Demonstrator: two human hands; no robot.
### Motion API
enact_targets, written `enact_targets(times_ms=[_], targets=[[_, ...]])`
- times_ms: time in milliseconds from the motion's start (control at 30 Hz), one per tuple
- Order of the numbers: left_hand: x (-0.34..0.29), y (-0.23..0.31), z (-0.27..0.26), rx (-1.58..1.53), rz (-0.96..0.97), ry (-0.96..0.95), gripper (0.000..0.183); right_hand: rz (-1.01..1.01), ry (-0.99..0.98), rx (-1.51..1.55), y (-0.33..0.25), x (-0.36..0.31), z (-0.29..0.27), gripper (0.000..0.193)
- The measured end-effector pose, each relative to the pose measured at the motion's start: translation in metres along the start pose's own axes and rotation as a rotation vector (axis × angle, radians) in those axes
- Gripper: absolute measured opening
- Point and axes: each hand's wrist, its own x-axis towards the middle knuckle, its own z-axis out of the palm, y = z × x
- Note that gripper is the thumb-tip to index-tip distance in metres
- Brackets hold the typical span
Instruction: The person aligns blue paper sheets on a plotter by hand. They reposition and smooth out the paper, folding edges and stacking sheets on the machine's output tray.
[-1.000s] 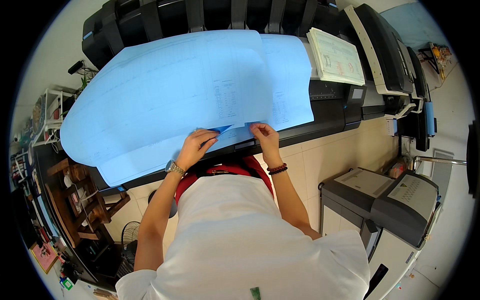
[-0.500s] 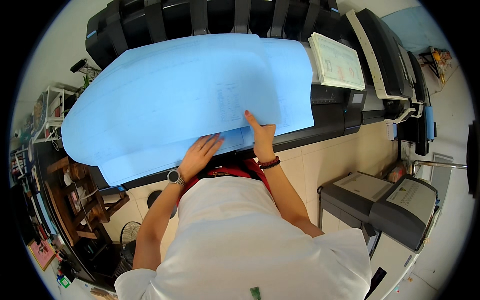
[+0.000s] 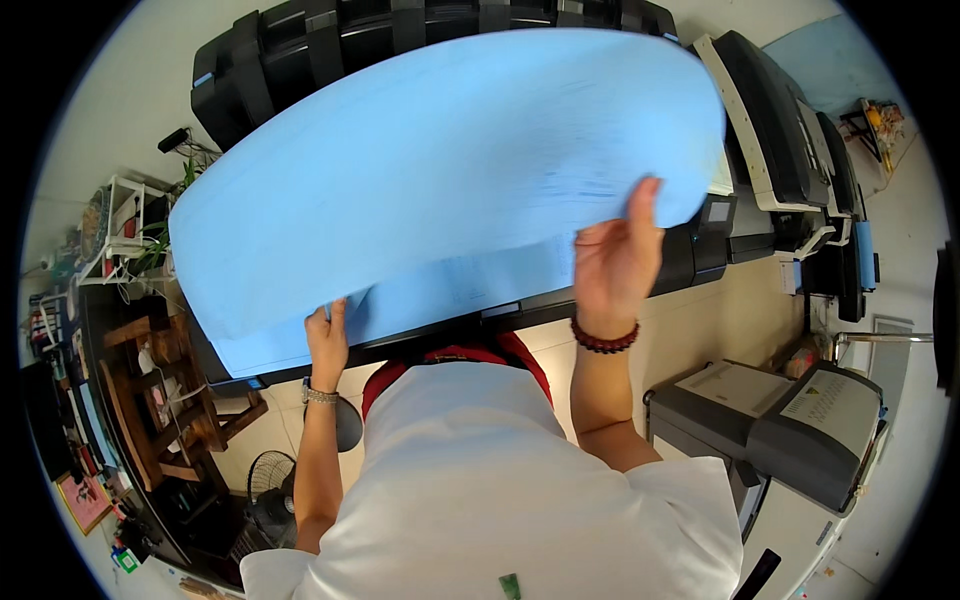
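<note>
Top sheet [image 3: 420,170] — smooth, matt paper

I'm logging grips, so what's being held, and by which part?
A large blue sheet: the left hand and the right hand both hold its near edge.

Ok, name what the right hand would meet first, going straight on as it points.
Most likely the raised blue sheet, whose edge the right hand holds; depth beyond it is unclear.

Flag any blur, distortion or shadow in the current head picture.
Head view: print on the raised blue sheet smears near the right hand; head view: the fisheye bows the black ribbed machine, with black corners; head view: shade darkens the blue paper beneath.
</note>
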Motion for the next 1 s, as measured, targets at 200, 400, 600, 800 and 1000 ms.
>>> enact_targets(times_ms=[200,400,600,800,1000], targets=[[0.026,-0.042,-0.04,0.419,0.429,0.094,0.024,-0.424,-0.158,-0.131,-0.073,0.005,-0.026,0.047],[0.021,0.05,-0.103,-0.441,-0.042,0.181,0.045,-0.908,0.272,-1.363,-0.119,0.0,-0.129,0.049],[0.025,0.022,-0.201,-0.704,0.018,0.491,0.043,-0.189,0.015,0.198,-0.13,0.0,-0.154,0.033],[0.007,0.002,-0.308,-0.761,0.095,0.729,0.048,-0.111,0.292,-0.124,-0.091,-0.002,-0.189,0.032],[-0.003,-0.001,-0.386,-0.748,0.188,0.848,0.053,0.006,0.413,-0.346,-0.055,-0.012,-0.228,0.031]])
